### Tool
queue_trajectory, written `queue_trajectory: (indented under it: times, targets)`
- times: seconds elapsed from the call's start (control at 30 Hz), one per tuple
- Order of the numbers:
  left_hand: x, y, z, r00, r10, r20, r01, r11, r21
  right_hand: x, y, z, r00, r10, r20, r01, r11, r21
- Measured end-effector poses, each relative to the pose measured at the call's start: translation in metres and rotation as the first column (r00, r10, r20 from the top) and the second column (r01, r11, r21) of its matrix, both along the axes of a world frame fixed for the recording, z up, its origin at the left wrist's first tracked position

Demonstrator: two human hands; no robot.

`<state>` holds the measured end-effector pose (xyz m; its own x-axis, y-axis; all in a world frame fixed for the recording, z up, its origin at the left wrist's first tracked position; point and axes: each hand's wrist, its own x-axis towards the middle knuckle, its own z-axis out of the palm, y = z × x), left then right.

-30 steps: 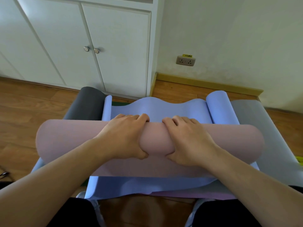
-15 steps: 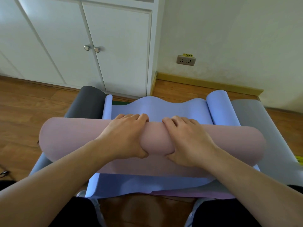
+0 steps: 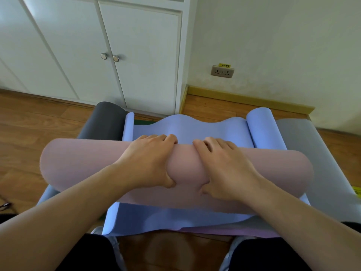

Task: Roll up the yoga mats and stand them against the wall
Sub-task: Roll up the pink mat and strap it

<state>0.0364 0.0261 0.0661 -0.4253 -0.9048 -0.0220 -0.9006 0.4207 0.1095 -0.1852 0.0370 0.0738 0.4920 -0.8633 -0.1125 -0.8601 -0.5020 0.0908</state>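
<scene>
A pink yoga mat [image 3: 82, 163] lies across the view as a thick, loose roll. My left hand [image 3: 148, 159] and my right hand [image 3: 224, 165] grip its middle side by side, fingers curled over the far side and thumbs tucked under the near side, squeezing the roll in. Under it a blue mat [image 3: 187, 128] lies flat with a wavy far edge and curled side edges. A dark grey mat [image 3: 105, 120] shows at the left and a light grey mat [image 3: 304, 145] at the right. The wall [image 3: 273, 36] rises beyond.
White cabinet doors [image 3: 88, 45] with round knobs stand at the back left. A wall socket [image 3: 222, 71] sits low on the wall above a wooden skirting board [image 3: 244, 98]. Wooden floor [image 3: 25, 122] surrounds the mats. My knees in dark trousers are at the bottom.
The pink roll has shifted slightly right and away from me under both hands. The grip of both hands is the same.
</scene>
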Motion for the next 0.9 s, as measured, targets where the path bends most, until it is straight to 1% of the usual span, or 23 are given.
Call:
queue_trajectory:
  times: [0.03, 0.1, 0.2, 0.27, 0.37, 0.47, 0.53, 0.6, 0.73, 0.77, 0.9]
  targets:
    - [0.000, 0.001, 0.001, 1.000, 0.002, -0.006, -0.002, 1.000, 0.031, 0.001, 0.000, -0.002, 1.000, 0.006, 0.003, -0.006, 1.000, -0.008]
    - [0.000, 0.003, 0.001, 1.000, -0.012, 0.009, 0.012, 0.999, 0.047, 0.002, -0.002, 0.000, 1.000, 0.009, 0.024, -0.009, 1.000, -0.012]
    - [-0.001, 0.008, -0.007, 0.993, -0.055, 0.105, 0.057, 0.998, -0.012, -0.001, -0.004, 0.003, 0.998, -0.011, 0.066, 0.009, 1.000, 0.025]
    - [-0.004, 0.007, -0.013, 0.989, -0.060, 0.135, 0.066, 0.997, -0.041, -0.003, -0.003, 0.000, 0.996, -0.018, 0.086, 0.014, 0.999, 0.043]
    - [-0.001, 0.001, -0.009, 0.996, -0.050, 0.075, 0.054, 0.997, -0.051, -0.002, -0.001, -0.003, 0.999, 0.019, 0.036, -0.018, 1.000, -0.009]
    - [0.004, -0.003, -0.002, 1.000, -0.019, 0.023, 0.019, 1.000, -0.005, -0.002, -0.002, -0.005, 1.000, 0.016, -0.019, -0.017, 1.000, -0.013]
    - [0.003, 0.000, -0.001, 1.000, -0.004, 0.009, 0.004, 0.999, 0.039, -0.003, -0.004, -0.008, 1.000, 0.013, -0.017, -0.013, 1.000, -0.010]
    - [0.000, 0.003, -0.003, 1.000, -0.020, 0.022, 0.019, 0.999, 0.032, -0.002, -0.005, -0.006, 1.000, 0.004, 0.008, -0.004, 1.000, -0.003]
    - [-0.004, 0.007, -0.013, 0.991, -0.023, 0.135, 0.028, 0.999, -0.029, -0.004, -0.007, -0.001, 0.998, -0.011, 0.054, 0.010, 1.000, 0.023]
    - [-0.006, 0.007, -0.016, 0.990, -0.015, 0.142, 0.022, 0.999, -0.042, -0.004, -0.006, -0.002, 0.998, -0.009, 0.058, 0.007, 0.999, 0.032]
    - [-0.004, 0.001, -0.014, 0.997, -0.014, 0.075, 0.017, 0.999, -0.027, -0.002, -0.004, -0.006, 1.000, 0.002, 0.014, -0.002, 1.000, 0.012]
